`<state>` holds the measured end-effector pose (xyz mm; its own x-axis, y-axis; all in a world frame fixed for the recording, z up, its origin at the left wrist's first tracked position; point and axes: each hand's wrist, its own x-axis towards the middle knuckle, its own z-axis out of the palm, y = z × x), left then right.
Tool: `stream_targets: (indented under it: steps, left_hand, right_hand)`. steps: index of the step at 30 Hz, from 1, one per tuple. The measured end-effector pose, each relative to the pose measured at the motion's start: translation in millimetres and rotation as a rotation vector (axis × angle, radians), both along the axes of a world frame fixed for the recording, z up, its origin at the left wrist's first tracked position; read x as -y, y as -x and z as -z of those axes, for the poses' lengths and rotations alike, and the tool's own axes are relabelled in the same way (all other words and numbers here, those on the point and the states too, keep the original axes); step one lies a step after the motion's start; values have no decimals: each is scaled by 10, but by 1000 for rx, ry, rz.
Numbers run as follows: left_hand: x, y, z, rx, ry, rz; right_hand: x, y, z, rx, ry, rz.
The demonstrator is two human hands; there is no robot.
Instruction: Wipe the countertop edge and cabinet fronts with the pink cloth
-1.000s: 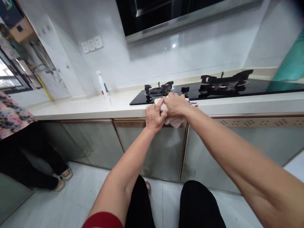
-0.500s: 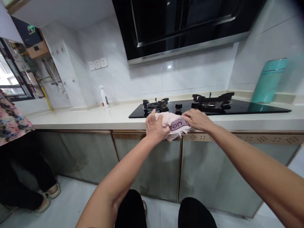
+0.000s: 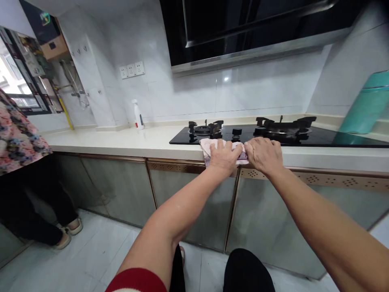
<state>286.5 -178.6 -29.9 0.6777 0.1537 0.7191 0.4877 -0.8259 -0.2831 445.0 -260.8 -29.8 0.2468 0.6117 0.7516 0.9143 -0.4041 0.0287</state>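
A pale pink towel (image 3: 205,144) with a purple band lies folded at the counter's front edge, just before the gas hob (image 3: 182,137). My left hand (image 3: 224,157) grips it from above, its fingers bent over the cloth and somewhat apart. To the right, my right hand (image 3: 265,154) has its fingers curled tightly, with the towel's right end at its thumb side. Both hands are close together, and their palms are hidden. Part of the towel hangs over the counter edge beneath my left hand.
A white spray bottle (image 3: 137,115) stands by the wall on the counter (image 3: 121,142). At the right is a turquoise container (image 3: 364,107). A black range hood (image 3: 243,32) overhangs the hob. Another person in a floral top (image 3: 21,132) stands at the left.
The towel has been flattened and folded down against the counter edge. My left hand has moved right and lies over it; my right hand has curled more tightly. The view has shifted slightly.
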Motion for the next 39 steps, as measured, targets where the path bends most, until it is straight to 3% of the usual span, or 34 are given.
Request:
stream_targets:
  steps: [4,8,16,20,23,26,34,37,39]
  left_hand:
    - [-239,291,43,-9,-33,59]
    - [-668,796,37,36,5,32]
    - [-1492,2195,-61,106,119,-430]
    - [-1611,2479,-130,93,115,-471]
    - [-1540,2348,-122,95,91,-496]
    - [-1316,1980,-60,80,59,-466]
    - [-255,437,120,18,-121,-26]
    - [-49,38,120,-35,-175,46]
    - [-50,-51,89,-67,-196,82]
  right_hand:
    - [57,-32,119,2,11,-79]
    - [40,-67,163,-35,-10,-73]
    - [-49,-9,211,-9,-135,-83]
    - [-96,17,215,-19,-187,-75]
    - [-159,-4,231,17,-247,-76]
    - [-214,-33,255,74,-324,-59]
    - [-194,-66,265,119,-316,-43]
    - [-152,-108,273,121,-293,-49]
    - [-127,-139,281,114,-273,-56]
